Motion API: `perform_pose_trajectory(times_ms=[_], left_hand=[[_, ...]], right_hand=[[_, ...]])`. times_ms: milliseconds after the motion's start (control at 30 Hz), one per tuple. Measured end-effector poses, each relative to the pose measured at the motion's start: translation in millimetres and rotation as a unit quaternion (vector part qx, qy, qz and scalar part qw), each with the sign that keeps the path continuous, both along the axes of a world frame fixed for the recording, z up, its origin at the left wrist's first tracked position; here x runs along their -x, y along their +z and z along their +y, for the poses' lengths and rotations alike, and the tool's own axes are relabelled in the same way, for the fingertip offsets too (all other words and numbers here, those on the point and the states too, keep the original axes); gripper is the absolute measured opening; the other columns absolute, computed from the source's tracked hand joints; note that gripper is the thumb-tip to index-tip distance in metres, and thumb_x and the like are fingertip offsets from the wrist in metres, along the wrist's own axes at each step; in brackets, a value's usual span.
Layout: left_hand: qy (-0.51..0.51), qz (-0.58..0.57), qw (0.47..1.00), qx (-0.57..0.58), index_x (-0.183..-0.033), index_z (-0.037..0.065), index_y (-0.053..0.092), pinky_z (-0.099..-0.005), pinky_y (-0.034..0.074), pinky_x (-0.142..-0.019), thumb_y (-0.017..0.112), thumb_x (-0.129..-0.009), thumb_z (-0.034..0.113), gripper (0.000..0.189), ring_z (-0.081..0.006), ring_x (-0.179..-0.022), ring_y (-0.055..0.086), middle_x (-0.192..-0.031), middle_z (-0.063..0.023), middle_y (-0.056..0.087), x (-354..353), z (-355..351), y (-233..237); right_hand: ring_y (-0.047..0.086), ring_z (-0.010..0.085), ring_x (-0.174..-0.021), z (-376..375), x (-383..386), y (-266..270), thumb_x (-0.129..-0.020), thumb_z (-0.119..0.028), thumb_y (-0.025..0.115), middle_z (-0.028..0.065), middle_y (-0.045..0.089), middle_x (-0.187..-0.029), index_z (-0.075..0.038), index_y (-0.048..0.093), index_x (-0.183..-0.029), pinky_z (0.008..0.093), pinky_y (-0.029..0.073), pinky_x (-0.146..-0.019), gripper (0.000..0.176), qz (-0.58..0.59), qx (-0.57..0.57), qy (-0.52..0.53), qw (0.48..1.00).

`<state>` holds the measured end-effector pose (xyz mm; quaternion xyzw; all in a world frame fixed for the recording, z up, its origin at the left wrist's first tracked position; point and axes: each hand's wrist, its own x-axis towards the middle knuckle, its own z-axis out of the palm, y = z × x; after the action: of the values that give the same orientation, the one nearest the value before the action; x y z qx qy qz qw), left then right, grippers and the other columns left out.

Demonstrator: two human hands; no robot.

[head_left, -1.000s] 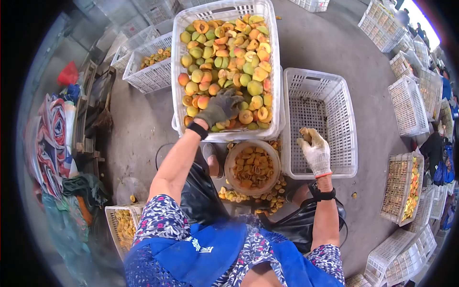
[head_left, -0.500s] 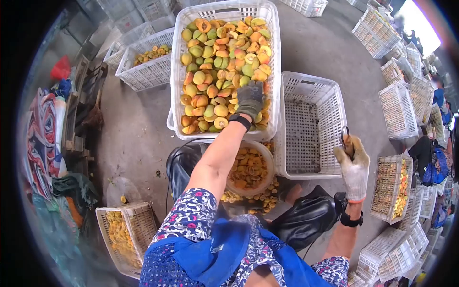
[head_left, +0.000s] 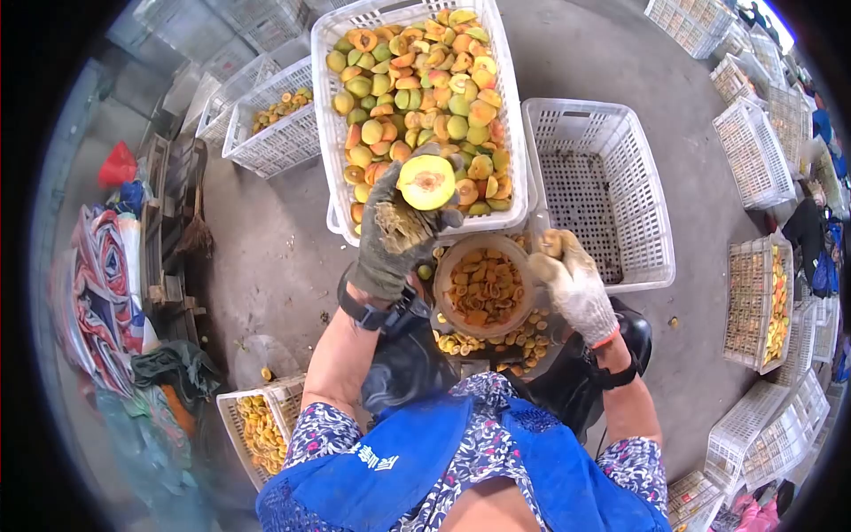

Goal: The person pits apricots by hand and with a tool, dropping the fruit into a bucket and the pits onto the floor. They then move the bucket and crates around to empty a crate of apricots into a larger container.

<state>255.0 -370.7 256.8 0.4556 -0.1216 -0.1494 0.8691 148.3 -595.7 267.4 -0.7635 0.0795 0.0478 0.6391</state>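
My left hand (head_left: 390, 235), in a grey-green glove, holds a halved peach (head_left: 427, 183) with its yellow cut face and reddish centre turned up. Behind it stands a white crate (head_left: 515, 115) full of peach halves, some green, some orange. My right hand (head_left: 572, 279) wears a whitish glove, its fingers curled closed beside the bucket. A thin dark curved tool showed in that hand half a second ago; now the fingers mostly hide it. Between my knees sits a round bucket (head_left: 441, 277) holding orange-brown fruit scraps (head_left: 483, 288).
A white slotted crate (head_left: 643, 199) with dark specks inside stands at right. Fruit pieces (head_left: 523, 341) lie around the bucket. Another fruit crate (head_left: 288, 399) is at lower left, with wooden pallets (head_left: 160, 213) beyond. Stacked crates (head_left: 753, 151) and people line the right side.
My left hand has come back from the crate toward me with a peach half, palm now up. The right hand has moved left and in, close to the bucket. The view has shifted.
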Motion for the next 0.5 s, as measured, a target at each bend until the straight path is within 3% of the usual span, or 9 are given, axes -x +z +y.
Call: perform_pose_trajectory(times_ms=[33, 67, 100, 167, 233, 300, 367, 467, 500], left_hand=[[0.017, -0.121, 0.983, -0.136, -0.132, -0.001, 0.045, -0.0381, 0.059, -0.079, 0.045, -0.099, 0.032, 0.046, -0.0277, -0.098, 0.065, -0.123, -0.0174, 0.058, 5.4, -8.0, 8.1], [-0.096, 0.17, 0.958, 0.208, -0.132, -0.001, 0.045, -0.0377, 0.058, -0.082, 0.041, -0.1, 0.036, 0.049, -0.0269, -0.098, 0.065, -0.124, -0.0179, 0.057, 6.5, -17.8, 20.2], [-0.105, 0.171, 0.958, 0.206, -0.132, -0.001, 0.045, -0.0377, 0.058, -0.082, 0.041, -0.1, 0.036, 0.049, -0.0269, -0.098, 0.065, -0.124, -0.0179, 0.057, 11.1, -31.6, 24.0], [0.0, -0.036, 0.984, 0.173, -0.133, -0.001, 0.044, -0.0385, 0.057, -0.082, 0.04, -0.101, 0.037, 0.05, -0.0254, -0.102, 0.063, -0.124, -0.0184, 0.057, 20.0, -57.1, 25.7], [-0.018, 0.033, 0.992, 0.123, -0.133, -0.001, 0.044, -0.0381, 0.056, -0.085, 0.04, -0.101, 0.035, 0.049, -0.0244, -0.108, 0.06, -0.126, -0.0188, 0.056, 3.2, -70.0, 18.2], [0.016, -0.08, 0.996, 0.039, -0.132, -0.001, 0.044, -0.0365, 0.055, -0.089, 0.039, -0.101, 0.034, 0.047, -0.0234, -0.113, 0.058, -0.127, -0.0186, 0.055, -1.8, -89.6, 15.8], [-0.018, -0.08, 0.996, 0.045, -0.129, -0.001, 0.046, -0.0345, 0.053, -0.091, 0.04, -0.1, 0.032, 0.044, -0.0224, -0.112, 0.058, -0.128, -0.0176, 0.054, -13.4, -102.8, 7.6], [0.03, -0.311, 0.919, -0.239, -0.124, 0.0, 0.049, -0.0338, 0.05, -0.094, 0.055, -0.095, 0.02, 0.036, -0.0214, -0.111, 0.058, -0.127, -0.0159, 0.055, -25.6, -103.8, -13.5], [0.019, -0.312, 0.903, -0.293, -0.126, 0.001, 0.048, -0.0343, 0.05, -0.095, 0.061, -0.092, 0.027, 0.045, -0.0235, -0.112, 0.058, -0.129, -0.0168, 0.054, -28.8, -100.7, -16.9]], right_hand=[[0.06, 0.0179, -0.08, 6.2, -1.3, 7.4, -0.092, -0.018, 0.056, 0.0113, 0.058, -0.086, -0.002, 0.054, -0.109, 0.0358, 0.049, -0.073, 0.023, 0.014, -0.019, 0.017, 1.0], [0.059, 0.0217, -0.09, 7.1, -1.8, 4.0, -0.091, -0.022, 0.06, 0.0137, 0.057, -0.094, -0.002, 0.054, -0.111, 0.0382, 0.049, -0.077, 0.028, -0.053, 0.029, 0.056, 0.997], [0.058, 0.0259, -0.095, 12.8, -2.1, 24.9, -0.091, -0.021, 0.061, 0.0132, 0.057, -0.105, -0.004, 0.056, -0.111, 0.0389, 0.049, -0.077, 0.028, -0.014, -0.077, 0.043, 0.996], [0.057, 0.031, -0.1, 8.3, -2.7, 22.6, -0.088, -0.018, 0.062, 0.0137, 0.055, -0.116, -0.006, 0.059, -0.11, 0.0386, 0.049, -0.08, 0.025, -0.17, 0.1, 0.089, 0.976], [0.057, 0.0326, -0.102, 7.5, -16.1, 23.4, -0.086, -0.016, 0.062, 0.0151, 0.054, -0.119, -0.007, 0.06, -0.109, 0.0385, 0.049, -0.079, 0.025, -0.165, 0.158, 0.063, 0.972], [0.057, 0.0342, -0.103, -4.3, -28.7, 11.5, -0.084, -0.013, 0.061, 0.0165, 0.054, -0.121, -0.007, 0.062, -0.108, 0.0383, 0.049, -0.079, 0.025, -0.156, 0.216, 0.039, 0.963], [0.056, 0.0346, -0.104, -22.6, -39.2, -27.1, -0.081, -0.012, 0.062, 0.0186, 0.053, -0.123, -0.008, 0.062, -0.11, 0.0368, 0.049, -0.076, 0.029, -0.363, 0.443, 0.005, 0.82], [0.053, 0.0326, -0.113, -34.3, -46.7, -41.6, -0.082, -0.013, 0.062, 0.0193, 0.049, -0.132, -0.008, 0.061, -0.115, 0.0362, 0.048, -0.078, 0.033, -0.249, 0.367, 0.046, 0.895], [0.051, 0.0325, -0.118, -36.1, -49.8, -42.6, -0.081, -0.013, 0.062, 0.0196, 0.047, -0.135, -0.008, 0.06, -0.117, 0.0366, 0.048, -0.08, 0.036, -0.195, 0.31, 0.057, 0.929]])
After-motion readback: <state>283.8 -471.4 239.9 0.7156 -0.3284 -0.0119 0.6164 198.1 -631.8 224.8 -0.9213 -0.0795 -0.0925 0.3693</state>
